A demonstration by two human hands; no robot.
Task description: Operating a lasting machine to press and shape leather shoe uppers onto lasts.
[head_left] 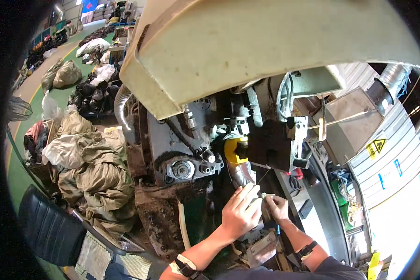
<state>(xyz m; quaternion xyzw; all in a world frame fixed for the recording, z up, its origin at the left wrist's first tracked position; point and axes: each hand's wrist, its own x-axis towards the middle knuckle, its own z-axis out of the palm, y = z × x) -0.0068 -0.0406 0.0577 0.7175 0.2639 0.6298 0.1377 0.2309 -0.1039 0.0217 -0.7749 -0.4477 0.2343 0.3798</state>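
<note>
In the middle of the head view, my left hand [240, 212] is held in front of the machine, its back toward me. Its fingers point up and right, bent at the knuckles; the thumb and whatever lies under them are hidden. Close to its right, my right hand [279, 208] is closed, thumb and finger pinched at a small pale piece [265, 195] too small to name. Just beyond the fingertips comes down a shiny metal pipe-like part [241, 173] below a yellow collar [233, 150]. Beneath both hands lies a pale flat plate [262, 249] amid clutter.
A big cream machine cover [266, 42] hangs overhead. Left of the hands is a round metal hub [182, 170] on a greasy machine bed. Farther left are a heap of tan sacks [98, 177] and a black chair [49, 224]. A dark block [269, 147] juts out above my right hand.
</note>
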